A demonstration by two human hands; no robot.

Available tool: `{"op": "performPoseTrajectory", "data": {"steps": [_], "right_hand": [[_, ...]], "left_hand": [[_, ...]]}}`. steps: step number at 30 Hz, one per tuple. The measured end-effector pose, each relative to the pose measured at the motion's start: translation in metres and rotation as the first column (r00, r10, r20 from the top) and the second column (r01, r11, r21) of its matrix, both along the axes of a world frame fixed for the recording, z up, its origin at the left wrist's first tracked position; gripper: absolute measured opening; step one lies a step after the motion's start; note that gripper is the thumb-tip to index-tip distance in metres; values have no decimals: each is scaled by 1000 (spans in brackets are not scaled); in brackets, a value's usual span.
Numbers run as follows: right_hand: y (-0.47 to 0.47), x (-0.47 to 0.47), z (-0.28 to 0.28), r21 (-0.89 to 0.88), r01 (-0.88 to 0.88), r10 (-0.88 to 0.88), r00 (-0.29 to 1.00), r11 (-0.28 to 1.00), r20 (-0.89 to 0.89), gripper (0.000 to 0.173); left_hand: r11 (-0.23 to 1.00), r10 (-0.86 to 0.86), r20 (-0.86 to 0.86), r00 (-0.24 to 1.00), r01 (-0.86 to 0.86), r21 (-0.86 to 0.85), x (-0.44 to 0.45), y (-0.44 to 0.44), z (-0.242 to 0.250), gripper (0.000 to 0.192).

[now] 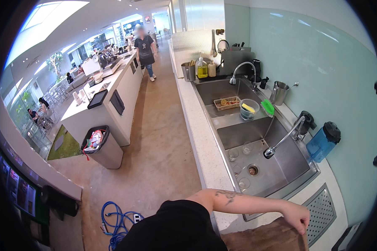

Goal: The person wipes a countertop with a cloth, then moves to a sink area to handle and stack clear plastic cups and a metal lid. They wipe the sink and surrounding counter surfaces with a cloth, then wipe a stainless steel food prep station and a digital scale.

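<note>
My left hand (296,216) reaches across from the lower middle, its fingers closed on the edge of a brown cloth (264,237). The cloth lies over the pale counter (212,150) at the bottom of the view and runs out of the picture. Beside the hand, a perforated metal drain plate (322,205) is set into the counter. My right hand is out of view. Beyond my forearm is a steel sink basin (289,163) with several clear glasses (244,183) around its drain. A gooseneck faucet (284,142) arches over it.
A second basin (207,89) holds a food-filled tray (226,103). Near it are a plastic tub with a yellow sponge (248,108) and a green brush (267,107). A blue pitcher (322,142) stands by the wall. A coiled blue hose (114,224), bin (102,147) and person (145,50) occupy the aisle.
</note>
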State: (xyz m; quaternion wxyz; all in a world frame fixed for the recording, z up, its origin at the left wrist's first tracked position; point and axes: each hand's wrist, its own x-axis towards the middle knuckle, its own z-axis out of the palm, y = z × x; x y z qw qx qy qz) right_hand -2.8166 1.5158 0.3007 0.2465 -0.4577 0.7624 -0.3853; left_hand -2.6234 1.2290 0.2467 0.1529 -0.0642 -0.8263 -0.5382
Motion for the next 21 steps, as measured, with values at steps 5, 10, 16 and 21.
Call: {"op": "performPoseTrajectory", "data": {"steps": [5,10,16,21], "right_hand": [[-36,-84,-115,57,173,-155,958,983,-240,31],[-32,-106,-260,-168,41,-118,870,985,-479,42],[-47,-18,-292,-71,280,-154,285,957,-946,54],[-72,-50,-302,-64,363,-76,20,929,-997,53]], "left_hand": [[894,446,104,889,-438,-91,-54,-20,-81,35],[837,527,261,808,-442,-321,-73,16,-181,44],[800,463,150,874,-339,-495,-42,83,-242,62],[812,478,170,862,-360,-459,-63,63,-232,69]]}}
